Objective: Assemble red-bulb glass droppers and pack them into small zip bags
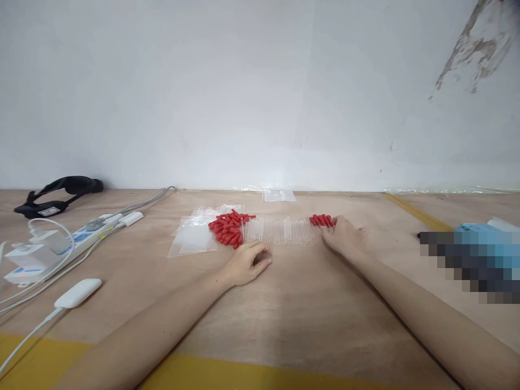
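On the table in front of me, a row of thin clear tubes (280, 231) lies side by side. Left of them is a heap of red rubber bulbs (228, 230). At the row's right end, several red bulbs (320, 220) lie neatly next to one another. My left hand (248, 264) rests just below the heap, its fingers loosely curved, a gap between thumb and fingers, and nothing visible in it. My right hand (345, 235) is at the right-hand bulbs with its fingers brought together; whatever is between the fingertips is hidden.
Clear plastic bags (195, 235) lie left of the heap, another bag (279, 196) near the wall. At left are a power strip (81, 238) with chargers, a white cabled device (78, 293) and a black strap headset (60, 195). A blue thing (487, 241), partly pixelated, is at right.
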A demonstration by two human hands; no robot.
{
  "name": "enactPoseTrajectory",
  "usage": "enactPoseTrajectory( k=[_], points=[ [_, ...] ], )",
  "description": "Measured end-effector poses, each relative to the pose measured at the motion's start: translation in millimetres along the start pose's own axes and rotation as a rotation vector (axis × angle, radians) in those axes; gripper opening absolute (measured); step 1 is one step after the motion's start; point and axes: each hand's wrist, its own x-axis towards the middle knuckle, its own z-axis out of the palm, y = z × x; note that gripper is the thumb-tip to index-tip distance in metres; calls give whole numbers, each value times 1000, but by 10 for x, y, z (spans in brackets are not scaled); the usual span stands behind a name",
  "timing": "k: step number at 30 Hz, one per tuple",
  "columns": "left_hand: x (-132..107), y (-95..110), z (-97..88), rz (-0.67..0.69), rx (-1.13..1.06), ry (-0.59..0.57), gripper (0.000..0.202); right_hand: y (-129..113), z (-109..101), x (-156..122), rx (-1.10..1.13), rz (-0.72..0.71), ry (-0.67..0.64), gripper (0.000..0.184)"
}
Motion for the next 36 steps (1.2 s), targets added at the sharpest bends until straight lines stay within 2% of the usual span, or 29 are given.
enactPoseTrajectory(
  k=[3,9,13,17,19,22,24,26,29,31,33,36],
  points=[
    [3,11,-2,13,-2,-9,10,-55,-5,-30,-14,-81,42,33],
    [6,7,-12,25,-7,-20,11,-276,16,56,-111,-171,-156,35],
    [9,-1,-16,33,4,-28,11,-385,96,155,-156,-115,-224,30],
    [-5,16,8,47,38,-21,11,-429,190,213,-133,-70,-233,25],
    [-6,21,8,46,65,39,10,-440,200,218,-129,-62,-232,24],
    [39,-25,-76,-2,124,199,12,-454,141,171,-130,-92,-187,26],
    [114,-119,-197,-60,180,285,12,-460,70,89,-94,-184,-102,28],
    [225,-264,-341,-134,257,295,10,-455,5,-35,-18,-324,-14,29],
    [438,-523,-520,-258,396,212,20,-422,-33,-260,103,-534,37,23],
    [594,-669,-586,-346,511,77,22,-391,-18,-398,171,-670,38,22],
    [740,-771,-610,-390,576,-47,22,-367,2,-500,227,-787,34,22],
    [905,-849,-595,-408,593,-141,19,-363,4,-576,280,-878,46,19]
  ],
)
